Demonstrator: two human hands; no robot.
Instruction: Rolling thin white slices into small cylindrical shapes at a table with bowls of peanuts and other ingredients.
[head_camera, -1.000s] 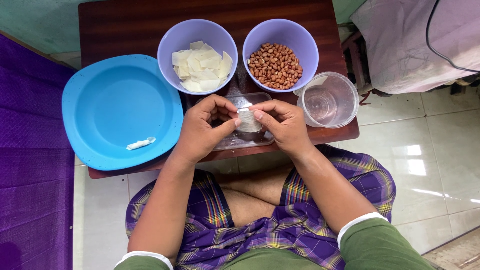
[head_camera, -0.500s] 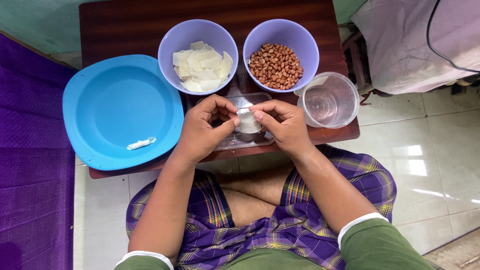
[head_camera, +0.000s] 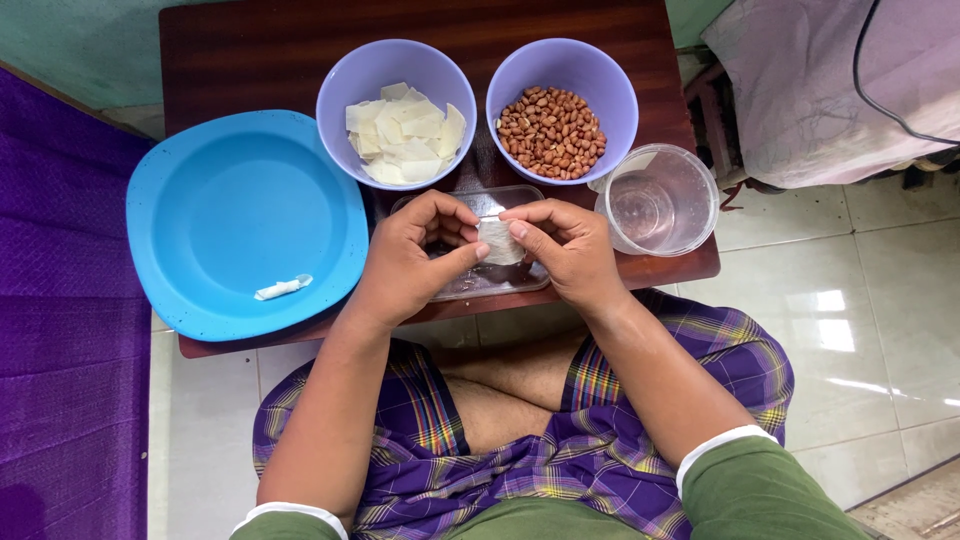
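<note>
**Between both sets of fingertips: 1 thin pale wrapper, pinched and half folded**

Between the 2 thumbs, held just above a clear shallow tray (head_camera: 470, 285): a small pale wrapper square (head_camera: 498, 240). Pinched at its left edge by the left hand (head_camera: 405, 262), thumb stretched across toward the sheet, other fingers curled down behind it. Gripped at its right edge by the right hand (head_camera: 565, 250), forefinger bent over the top, thumb beneath. Both hands closed onto the sheet with only fingertips, nothing else held. Cannot tell whether anything is wrapped inside.

Probably very light, limp and thin, going by the way it bends over the fingertips; likely easy to tear or crease, perhaps slightly tacky. Best taken at the edges or corners with thumb and forefinger pads, gently, with no squeeze through the middle.

Just beyond the fingertips: 2 lilac bowls. Beyond the left knuckles, 1 bowl of stacked wrapper squares (head_camera: 400, 135), same pale colour. Beyond the right knuckles, 1 bowl of peanuts (head_camera: 550, 130), red-brown skins on. Off the right hand's outer side, near but not touching, a clear plastic cup (head_camera: 660, 200), seemingly with a little water. Off the left wrist's outer side, a blue plate (head_camera: 200, 190) carrying 1 small rolled white piece (head_camera: 283, 288), well apart from the fingers. Underneath everything, a dark wooden table (head_camera: 250, 50).
</note>
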